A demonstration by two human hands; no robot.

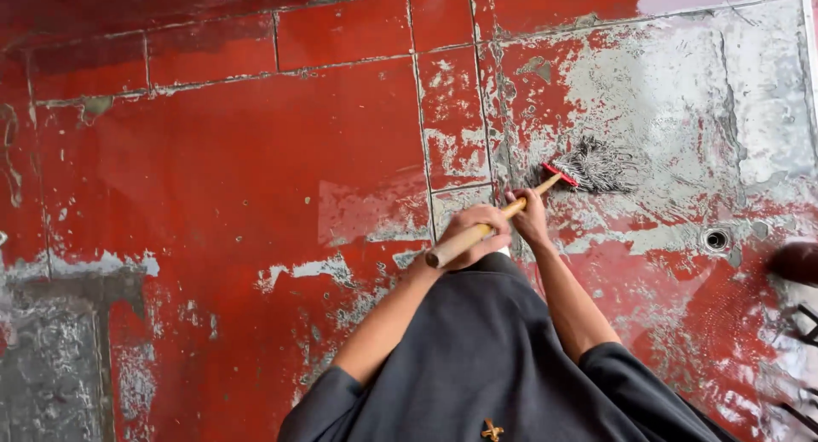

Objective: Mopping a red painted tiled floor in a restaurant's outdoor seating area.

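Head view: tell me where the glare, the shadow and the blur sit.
Head view: pale glare on the wet red floor at centre and in the top right corner; top left falls into shadow; the mop head looks slightly smeared; both hands, left and right, on the handle are fairly sharp; the wide lens bends the tile joints.

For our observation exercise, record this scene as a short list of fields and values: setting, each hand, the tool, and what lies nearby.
Setting: red tiled floor, wet, with grey patches where the red is worn off
Left hand: closed round the upper end of the wooden handle
Right hand: closed round the handle lower down, nearer the head
Tool: mop with a wooden handle, red clamp and grey strands pressed on the floor
Nearby: round floor drain to the right of the mop
Clothing: dark grey garment with short sleeves
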